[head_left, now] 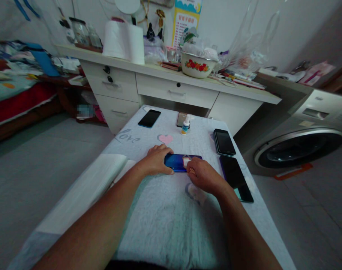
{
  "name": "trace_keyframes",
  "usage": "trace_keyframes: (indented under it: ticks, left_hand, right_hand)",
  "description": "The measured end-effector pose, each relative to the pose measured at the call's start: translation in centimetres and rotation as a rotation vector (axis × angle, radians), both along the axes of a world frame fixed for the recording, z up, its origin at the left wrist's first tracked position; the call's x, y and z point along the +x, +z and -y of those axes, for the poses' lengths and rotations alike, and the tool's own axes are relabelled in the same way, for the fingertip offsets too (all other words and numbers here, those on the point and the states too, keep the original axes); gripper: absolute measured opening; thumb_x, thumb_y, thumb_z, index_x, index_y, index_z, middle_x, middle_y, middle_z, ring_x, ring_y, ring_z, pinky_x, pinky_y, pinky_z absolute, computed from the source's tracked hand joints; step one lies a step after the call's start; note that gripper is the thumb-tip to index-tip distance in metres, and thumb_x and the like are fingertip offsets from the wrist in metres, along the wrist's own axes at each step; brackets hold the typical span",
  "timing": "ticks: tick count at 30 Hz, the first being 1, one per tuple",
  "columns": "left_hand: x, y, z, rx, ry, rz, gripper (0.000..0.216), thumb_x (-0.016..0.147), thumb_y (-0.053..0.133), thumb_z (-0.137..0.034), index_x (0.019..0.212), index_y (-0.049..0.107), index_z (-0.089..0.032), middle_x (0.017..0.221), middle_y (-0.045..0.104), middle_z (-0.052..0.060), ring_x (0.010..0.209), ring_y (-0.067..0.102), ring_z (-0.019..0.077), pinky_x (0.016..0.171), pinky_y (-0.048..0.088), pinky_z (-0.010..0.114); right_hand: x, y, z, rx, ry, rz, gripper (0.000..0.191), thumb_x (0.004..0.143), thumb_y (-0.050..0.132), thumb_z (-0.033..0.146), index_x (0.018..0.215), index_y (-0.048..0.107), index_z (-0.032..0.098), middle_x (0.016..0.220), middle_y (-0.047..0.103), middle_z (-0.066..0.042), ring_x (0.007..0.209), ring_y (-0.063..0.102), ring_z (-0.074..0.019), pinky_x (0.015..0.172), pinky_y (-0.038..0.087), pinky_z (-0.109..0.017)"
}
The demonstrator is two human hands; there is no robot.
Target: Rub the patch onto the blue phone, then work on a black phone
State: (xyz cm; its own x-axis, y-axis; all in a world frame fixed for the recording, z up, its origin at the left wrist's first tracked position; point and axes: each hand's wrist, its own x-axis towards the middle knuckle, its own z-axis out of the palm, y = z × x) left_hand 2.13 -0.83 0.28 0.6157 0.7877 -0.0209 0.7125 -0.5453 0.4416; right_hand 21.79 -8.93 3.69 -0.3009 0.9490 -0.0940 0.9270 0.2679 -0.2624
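A shiny blue phone point(175, 162) lies sideways on the cloth-covered table, its glossy back up. My left hand point(157, 159) holds its left end, thumb along the near edge and fingers at the far edge. The fingers of my right hand point(200, 171) are closed on a small white pad point(186, 161), pressed to the right part of the phone's back; whether it is tissue or cloth I cannot tell. Beyond the phone stands a small spray bottle point(185, 125) with a white top, beside another phone point(181, 118) lying flat.
A dark phone point(149, 118) lies at the far left of the table. Along the right edge are stacked phones point(225, 142) and a larger black phone point(236, 179). Folded white material point(103, 176) lies at left. Behind stand a white desk point(176, 90) and a washing machine point(306, 123).
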Motion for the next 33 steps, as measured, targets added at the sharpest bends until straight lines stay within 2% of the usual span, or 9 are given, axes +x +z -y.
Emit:
trace_keyframes:
  ticks: [16,33]
  left_hand:
    - [-0.2,-0.3,-0.1,0.025,-0.017,0.008,0.066,0.055,0.074,-0.050,0.114,0.056,-0.024,0.113,0.054,0.006,0.104,0.049,0.0280,0.090,0.040,0.039]
    - [-0.1,-0.2,-0.2,0.024,-0.009,0.028,0.070,0.055,0.075,-0.052,0.117,0.058,-0.024,0.116,0.055,0.006,0.106,0.050,0.0286,0.091,0.040,0.038]
  right_hand:
    - [2.1,0.2,-0.1,-0.086,-0.074,0.097,0.020,0.086,0.045,0.014,0.078,0.063,0.015,0.086,0.062,-0.007,0.072,0.051,-0.0127,0.064,0.031,-0.023]
    - [0.2,0.2,0.0,-0.020,-0.027,0.042,0.020,0.088,0.044,0.015,0.084,0.063,0.014,0.091,0.059,-0.007,0.075,0.051,-0.0129,0.067,0.032,-0.024]
